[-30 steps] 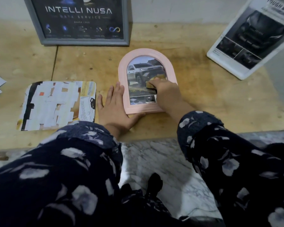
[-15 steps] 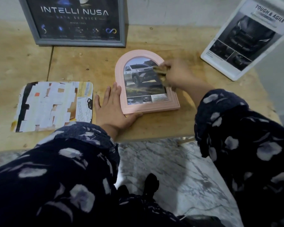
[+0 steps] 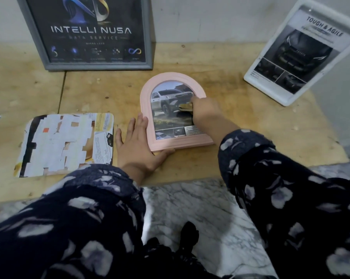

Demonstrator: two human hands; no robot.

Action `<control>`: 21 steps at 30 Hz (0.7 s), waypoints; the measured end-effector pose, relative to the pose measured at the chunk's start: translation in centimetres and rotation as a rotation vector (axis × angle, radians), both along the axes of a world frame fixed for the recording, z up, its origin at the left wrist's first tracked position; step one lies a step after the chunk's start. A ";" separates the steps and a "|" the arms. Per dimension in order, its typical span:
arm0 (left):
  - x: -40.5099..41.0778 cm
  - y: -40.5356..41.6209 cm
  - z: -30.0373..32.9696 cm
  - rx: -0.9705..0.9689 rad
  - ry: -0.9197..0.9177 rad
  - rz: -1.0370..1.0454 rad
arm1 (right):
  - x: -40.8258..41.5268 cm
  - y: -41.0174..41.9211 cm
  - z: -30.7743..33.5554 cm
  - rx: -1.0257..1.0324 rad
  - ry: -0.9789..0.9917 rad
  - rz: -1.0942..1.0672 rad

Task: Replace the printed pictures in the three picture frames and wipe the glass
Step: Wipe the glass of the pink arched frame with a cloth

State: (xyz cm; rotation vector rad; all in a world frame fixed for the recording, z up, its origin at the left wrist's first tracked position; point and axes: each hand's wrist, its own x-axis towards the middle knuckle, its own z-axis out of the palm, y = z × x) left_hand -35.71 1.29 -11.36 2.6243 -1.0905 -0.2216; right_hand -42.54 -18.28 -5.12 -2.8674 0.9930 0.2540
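Pink frame: the arched pink frame [image 3: 175, 112] lies flat on the wooden table [image 3: 250, 125], near its front edge; inside it, under the glass, is a printed picture of a silver pickup truck [image 3: 167, 101].
Left hand: the left hand [image 3: 137, 147] lies flat on the table with straight fingers, touching the left side and the lower left corner of the pink frame.
Right hand: the right hand [image 3: 205, 110] rests on the glass at the right side of the pink frame, fingers curled round a small yellowish cloth [image 3: 185, 107].
Grey frame: the grey frame [image 3: 89, 33] stands at the wall and holds a dark poster with the words INTELLI NUSA.
White frame: the white frame [image 3: 303, 51] leans at the right and holds a picture of a dark car.
Loose sheet: a torn printed sheet [image 3: 65, 143] lies flat on the table, left of the left hand.
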 end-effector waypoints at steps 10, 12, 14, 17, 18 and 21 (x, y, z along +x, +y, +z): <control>-0.3 -0.2 0.1 0.010 -0.006 0.011 | -5.0 3.2 -1.9 -0.017 -0.231 -0.035; -0.2 -0.2 0.1 0.014 -0.006 0.014 | -4.6 3.7 -1.9 0.006 -0.255 -0.059; -0.2 -0.1 0.1 0.026 -0.006 0.013 | -4.0 4.5 -2.0 0.033 -0.267 -0.075; -0.2 -0.1 0.0 0.025 -0.002 0.011 | -2.9 5.3 -2.4 0.053 -0.263 -0.094; -0.2 -0.1 0.0 0.015 -0.002 0.011 | -2.5 5.5 -2.4 0.069 -0.258 -0.095; -0.2 0.0 -0.2 -0.009 -0.007 0.006 | -1.8 5.9 -2.0 0.126 -0.217 -0.082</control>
